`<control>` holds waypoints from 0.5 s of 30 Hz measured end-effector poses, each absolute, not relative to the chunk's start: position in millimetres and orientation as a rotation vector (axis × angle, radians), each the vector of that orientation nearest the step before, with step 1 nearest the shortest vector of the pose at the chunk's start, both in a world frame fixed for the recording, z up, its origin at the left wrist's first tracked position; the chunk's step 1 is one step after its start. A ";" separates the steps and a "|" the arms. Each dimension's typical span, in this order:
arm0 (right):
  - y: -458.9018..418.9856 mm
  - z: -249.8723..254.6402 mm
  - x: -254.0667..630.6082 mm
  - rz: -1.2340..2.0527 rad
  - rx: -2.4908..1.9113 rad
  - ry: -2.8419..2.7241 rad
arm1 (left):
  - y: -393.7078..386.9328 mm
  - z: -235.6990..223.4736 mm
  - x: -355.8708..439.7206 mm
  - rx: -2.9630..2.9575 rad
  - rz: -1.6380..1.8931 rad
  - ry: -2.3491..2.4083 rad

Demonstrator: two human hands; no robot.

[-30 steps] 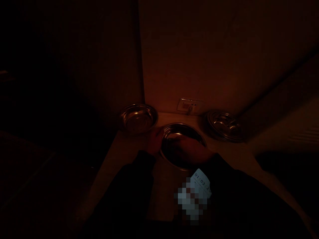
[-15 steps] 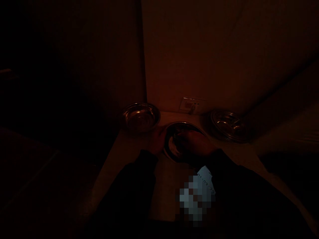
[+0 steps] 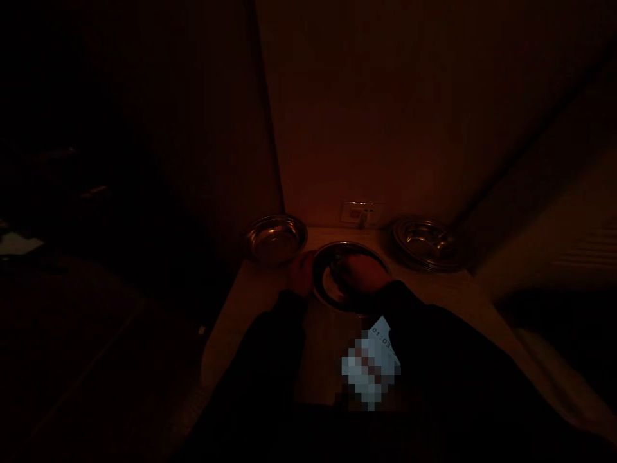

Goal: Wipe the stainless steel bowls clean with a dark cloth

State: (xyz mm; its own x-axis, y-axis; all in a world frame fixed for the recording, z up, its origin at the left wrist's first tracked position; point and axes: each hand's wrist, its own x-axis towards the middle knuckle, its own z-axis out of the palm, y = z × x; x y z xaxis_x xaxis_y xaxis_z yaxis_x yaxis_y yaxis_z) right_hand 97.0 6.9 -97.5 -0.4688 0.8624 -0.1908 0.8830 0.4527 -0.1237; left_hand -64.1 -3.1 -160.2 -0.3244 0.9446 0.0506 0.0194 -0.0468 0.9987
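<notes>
The scene is very dark. A round steel plate [image 3: 332, 283] lies on a pale counter [image 3: 250, 302] in front of me. My left hand [image 3: 299, 275] grips the plate's left rim, fingers curled on it. My right hand [image 3: 362, 272] lies inside the plate, on its right half; its fingers are too dim to make out. Both arms wear dark sleeves.
A steel bowl [image 3: 274, 236] sits at the back left of the counter. Stacked steel plates [image 3: 425, 243] sit at the back right. A wall socket [image 3: 360, 211] is on the wall behind. The counter drops off into darkness on the left.
My right hand has shifted within the plate, from its near side toward its far right. The left hand stays on the rim. The camera has pulled back slightly.
</notes>
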 end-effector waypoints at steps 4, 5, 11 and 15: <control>3.5 -98.4 97.8 -0.326 1.571 2.576 | -3.8 -156.7 -61.3 1.061 1.483 1.457; 2.4 -98.5 98.0 -0.333 1.571 2.577 | -4.1 -155.8 -60.7 1.059 1.479 1.464; -2.0 -99.9 99.9 -0.376 1.601 2.571 | -4.6 -152.9 -60.1 1.057 1.461 1.563; -2.3 -100.6 104.7 -0.419 1.605 2.591 | -5.4 -150.7 -60.8 1.087 1.419 1.640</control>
